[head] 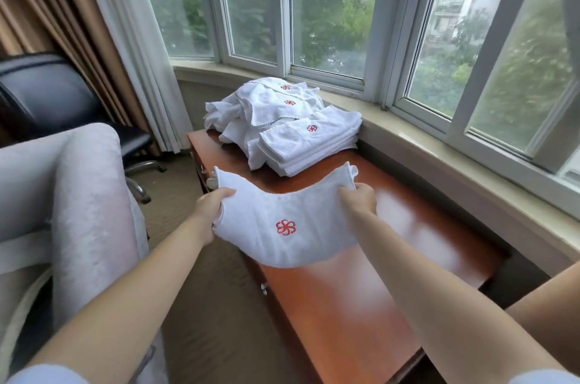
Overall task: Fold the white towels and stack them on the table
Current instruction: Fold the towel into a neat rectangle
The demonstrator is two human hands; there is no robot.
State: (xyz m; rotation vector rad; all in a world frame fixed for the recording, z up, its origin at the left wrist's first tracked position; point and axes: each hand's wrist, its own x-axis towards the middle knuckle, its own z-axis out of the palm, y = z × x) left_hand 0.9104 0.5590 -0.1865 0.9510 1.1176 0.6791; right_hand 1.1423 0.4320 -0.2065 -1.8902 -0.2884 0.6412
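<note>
Left hand [209,206] and right hand [357,197] grip the towel [282,226] outstretched.

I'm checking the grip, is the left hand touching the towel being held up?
Touching. The head view shows the left hand gripping the left edge of the towel, fingers curled over the cloth; the right hand grips the other edge.

A white towel [282,226] with a red pinwheel-like emblem near its middle is held above the near part of the reddish wooden table [361,305], sagging in the centre between the two gripped ends. Farther along the table, by the window side, lies a neat stack of folded white towels [310,142], the top one showing the same red emblem. Behind and touching it sits a rumpled heap of unfolded white towels [266,104].
</note>
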